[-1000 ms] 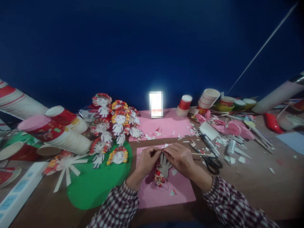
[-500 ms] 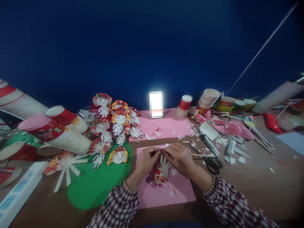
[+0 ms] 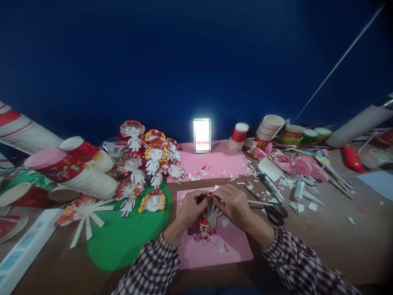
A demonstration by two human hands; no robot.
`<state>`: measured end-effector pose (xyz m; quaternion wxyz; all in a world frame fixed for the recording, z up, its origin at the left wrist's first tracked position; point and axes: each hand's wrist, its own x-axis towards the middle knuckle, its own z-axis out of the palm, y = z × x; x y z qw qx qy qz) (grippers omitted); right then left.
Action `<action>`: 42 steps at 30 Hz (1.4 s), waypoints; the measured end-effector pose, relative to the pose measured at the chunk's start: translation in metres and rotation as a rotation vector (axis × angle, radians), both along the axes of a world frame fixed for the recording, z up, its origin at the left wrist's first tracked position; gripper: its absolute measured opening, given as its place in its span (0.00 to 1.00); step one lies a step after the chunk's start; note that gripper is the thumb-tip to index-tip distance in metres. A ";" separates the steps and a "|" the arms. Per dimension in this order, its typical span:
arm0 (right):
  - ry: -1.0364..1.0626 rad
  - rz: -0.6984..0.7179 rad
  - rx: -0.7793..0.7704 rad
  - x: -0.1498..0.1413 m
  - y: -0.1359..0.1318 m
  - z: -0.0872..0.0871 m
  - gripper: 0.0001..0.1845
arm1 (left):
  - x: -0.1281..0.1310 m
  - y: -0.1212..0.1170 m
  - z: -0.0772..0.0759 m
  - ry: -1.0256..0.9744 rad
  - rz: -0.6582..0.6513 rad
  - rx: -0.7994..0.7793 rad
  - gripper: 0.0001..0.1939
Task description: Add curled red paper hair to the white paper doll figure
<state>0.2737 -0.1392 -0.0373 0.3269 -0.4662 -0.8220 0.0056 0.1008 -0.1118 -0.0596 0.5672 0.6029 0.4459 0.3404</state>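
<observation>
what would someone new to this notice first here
Probably the glowing white rectangle, at the far middle against the dark blue wall. Next, perhaps, the paper dolls with red and yellow curls, clustered left of centre by the green sheet. Then the left hand and right hand, pinching a paper cutout over the near pink sheet.

So both forearms angle in from the bottom, left arm (image 3: 150, 262) and right arm (image 3: 302, 256) pretty much mirroring each other, sleeves bunched near the wrists (image 3: 264, 234). Left hand (image 3: 193, 208) and right hand (image 3: 232, 205) are basically knuckles-up, fingers (image 3: 220, 195) curled, fingertips pinched in close together out front.
</observation>
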 end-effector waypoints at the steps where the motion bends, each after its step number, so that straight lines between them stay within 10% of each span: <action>1: -0.001 0.003 -0.005 0.000 0.000 0.000 0.06 | 0.000 0.000 0.000 0.001 -0.004 -0.004 0.12; 42: -0.045 0.007 -0.042 0.000 -0.001 0.000 0.06 | 0.001 -0.001 -0.002 -0.039 0.052 -0.027 0.12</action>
